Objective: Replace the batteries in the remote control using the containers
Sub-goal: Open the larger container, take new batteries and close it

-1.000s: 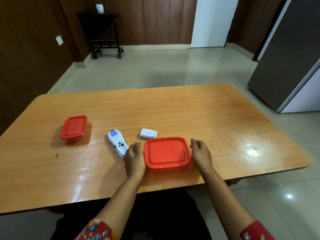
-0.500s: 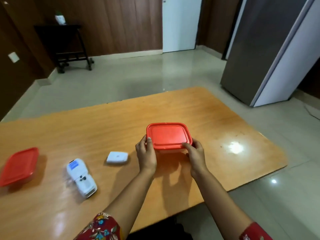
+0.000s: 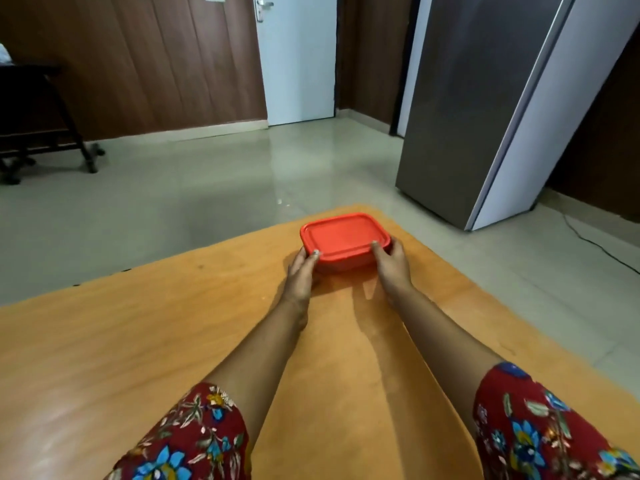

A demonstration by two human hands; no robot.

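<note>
Floral sleeves (image 3: 194, 438) fill the bottom corners over a glossy orange table (image 3: 138, 341). At centre frame, the left hand (image 3: 300, 271) and right hand (image 3: 393, 265) grip the red-lidded container (image 3: 344, 237) by its ends, thumbs on the lid rim, near the table's far corner. I cannot tell whether it rests there. Beyond are a pale tiled floor (image 3: 207, 188), a grey refrigerator (image 3: 467, 98) upper right and a white door (image 3: 298, 64) top centre. A dark stand (image 3: 34, 116) upper left is cut off.

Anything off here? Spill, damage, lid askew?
Nothing spilled or damaged. The container has its red lid on flat, with the left hand and right hand gripping its sides. It does sit near the table corner.
</note>
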